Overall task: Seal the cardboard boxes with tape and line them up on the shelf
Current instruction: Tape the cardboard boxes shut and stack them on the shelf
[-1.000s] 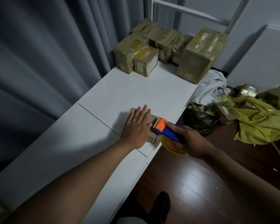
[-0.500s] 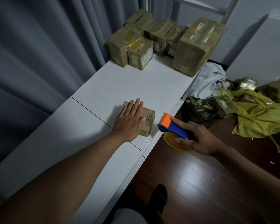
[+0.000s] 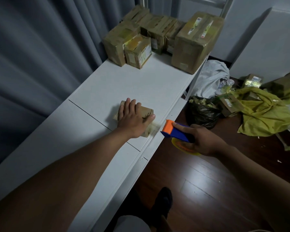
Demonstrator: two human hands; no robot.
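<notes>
A small cardboard box point(image 3: 146, 110) lies on the white shelf top point(image 3: 141, 84) near its front edge. My left hand point(image 3: 132, 118) lies flat on it with straight fingers, pressing it down. My right hand point(image 3: 203, 139) grips an orange and blue tape dispenser point(image 3: 174, 130) with a yellowish tape roll, just right of the box and off the shelf edge. A blurred strip of tape point(image 3: 153, 127) stretches from the box's near right corner toward the dispenser. Several taped cardboard boxes point(image 3: 196, 42) stand grouped at the far end of the shelf.
Grey curtains point(image 3: 40, 56) hang along the left. On the dark wood floor point(image 3: 208, 181) to the right lie a black bag point(image 3: 204, 113), a white cloth point(image 3: 211, 77), a yellow sheet point(image 3: 264, 113) and several more boxes. My foot point(image 3: 162, 200) is below.
My right hand has pulled the dispenser off the box to the right, past the shelf edge, with tape now trailing from the box. My left hand stays flat on the box.
</notes>
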